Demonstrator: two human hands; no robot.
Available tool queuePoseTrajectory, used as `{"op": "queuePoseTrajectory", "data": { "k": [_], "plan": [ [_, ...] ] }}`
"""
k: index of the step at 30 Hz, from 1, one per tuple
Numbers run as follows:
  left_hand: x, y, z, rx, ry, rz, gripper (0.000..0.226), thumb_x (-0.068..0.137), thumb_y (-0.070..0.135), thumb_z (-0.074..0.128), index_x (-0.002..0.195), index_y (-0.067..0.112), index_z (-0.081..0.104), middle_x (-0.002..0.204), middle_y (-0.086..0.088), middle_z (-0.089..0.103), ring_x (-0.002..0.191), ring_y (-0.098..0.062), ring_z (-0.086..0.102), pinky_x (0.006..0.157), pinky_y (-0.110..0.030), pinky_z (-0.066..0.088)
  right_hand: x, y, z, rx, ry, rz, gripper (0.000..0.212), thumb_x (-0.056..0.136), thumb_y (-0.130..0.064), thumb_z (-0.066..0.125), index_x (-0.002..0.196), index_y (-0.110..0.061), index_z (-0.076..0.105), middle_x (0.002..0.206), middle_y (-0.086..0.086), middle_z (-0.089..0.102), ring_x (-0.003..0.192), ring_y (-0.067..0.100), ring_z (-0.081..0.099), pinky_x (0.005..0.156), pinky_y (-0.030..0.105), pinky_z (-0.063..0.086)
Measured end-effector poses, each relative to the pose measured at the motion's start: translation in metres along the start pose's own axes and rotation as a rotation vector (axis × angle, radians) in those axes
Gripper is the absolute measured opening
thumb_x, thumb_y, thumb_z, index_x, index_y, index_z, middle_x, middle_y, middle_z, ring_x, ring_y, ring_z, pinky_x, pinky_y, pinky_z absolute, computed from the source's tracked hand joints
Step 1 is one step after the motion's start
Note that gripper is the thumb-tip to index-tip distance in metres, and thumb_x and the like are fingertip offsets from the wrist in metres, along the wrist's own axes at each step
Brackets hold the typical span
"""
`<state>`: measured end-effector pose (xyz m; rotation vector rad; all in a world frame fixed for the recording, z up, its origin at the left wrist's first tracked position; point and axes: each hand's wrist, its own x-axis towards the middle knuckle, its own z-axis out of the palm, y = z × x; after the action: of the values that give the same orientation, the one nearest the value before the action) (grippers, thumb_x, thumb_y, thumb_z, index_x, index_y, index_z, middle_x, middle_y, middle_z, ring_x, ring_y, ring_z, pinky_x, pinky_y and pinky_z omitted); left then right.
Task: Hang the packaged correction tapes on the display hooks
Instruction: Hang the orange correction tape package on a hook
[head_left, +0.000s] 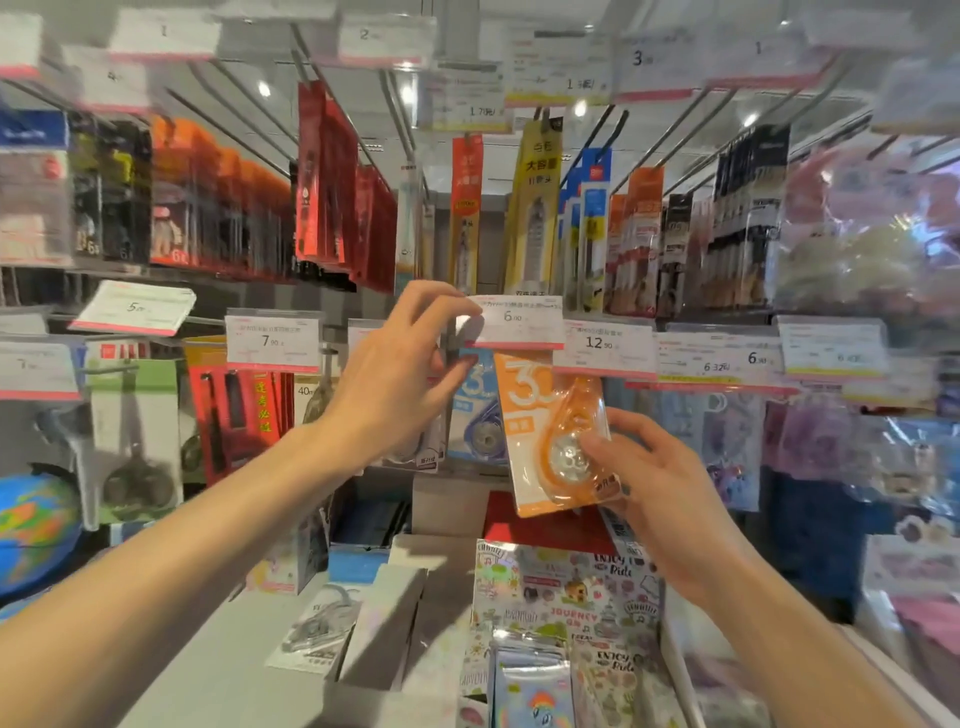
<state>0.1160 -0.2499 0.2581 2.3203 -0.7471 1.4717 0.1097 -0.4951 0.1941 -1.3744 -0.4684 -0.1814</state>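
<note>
While the right hand (657, 486) pinches the orange correction tape pack (558, 441) by its lower right, top edge tilted up toward the hook, the left hand (400, 374) pinches the 6.00 price tag (517, 322), likely lifting it to clear access. Blue pack (478, 410) hangs just behind.

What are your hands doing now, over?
Left hand lifting price tag. Right hand holding orange correction tape pack, top under the tag. Not visibly hooked yet.
</note>
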Motion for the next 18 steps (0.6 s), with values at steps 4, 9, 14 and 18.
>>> {"op": "queuePoseTrajectory", "data": {
  "k": [4,9,14,18],
  "plan": [
    [0.006,-0.006,-0.001,-0.022,0.032,0.029,0.028,0.094,0.03,0.058,0.12,0.02,0.063,0.128,0.008,0.055,0.07,-0.01,0.061,0.066,-0.039,0.058,-0.003,-0.001,-0.001,0.029,0.0,-0.017,0.029,0.093,-0.013,0.063,0.122,-0.013,0.06,0.104,0.013,0.077,0.091,0.029,0.074,0.074,0.035,0.058],
    [0.008,-0.015,-0.004,-0.076,0.06,0.02,0.026,0.099,0.027,0.057,0.121,0.02,0.067,0.123,0.008,0.062,0.095,-0.009,0.064,0.081,-0.04,0.057,0.0,0.005,-0.001,-0.047,0.034,-0.031,0.029,0.092,-0.014,0.066,0.121,-0.015,0.06,0.103,0.007,0.077,0.093,0.026,0.075,0.075,0.033,0.056],
    [0.007,-0.016,-0.007,-0.091,0.035,0.009,0.029,0.1,0.03,0.054,0.125,0.022,0.066,0.124,0.009,0.061,0.095,-0.005,0.061,0.086,-0.04,0.056,0.007,0.009,0.01,-0.1,0.03,-0.059,0.028,0.09,-0.018,0.069,0.117,-0.02,0.061,0.1,0.001,0.078,0.09,0.021,0.075,0.076,0.033,0.056],
    [0.005,-0.016,-0.008,-0.093,0.02,0.014,0.031,0.1,0.03,0.053,0.128,0.021,0.065,0.127,0.008,0.06,0.097,-0.006,0.061,0.086,-0.039,0.056,0.011,0.01,0.019,-0.134,0.025,-0.075,0.024,0.091,-0.021,0.069,0.115,-0.022,0.062,0.101,-0.003,0.078,0.091,0.019,0.075,0.082,0.041,0.059]
  ]
}}
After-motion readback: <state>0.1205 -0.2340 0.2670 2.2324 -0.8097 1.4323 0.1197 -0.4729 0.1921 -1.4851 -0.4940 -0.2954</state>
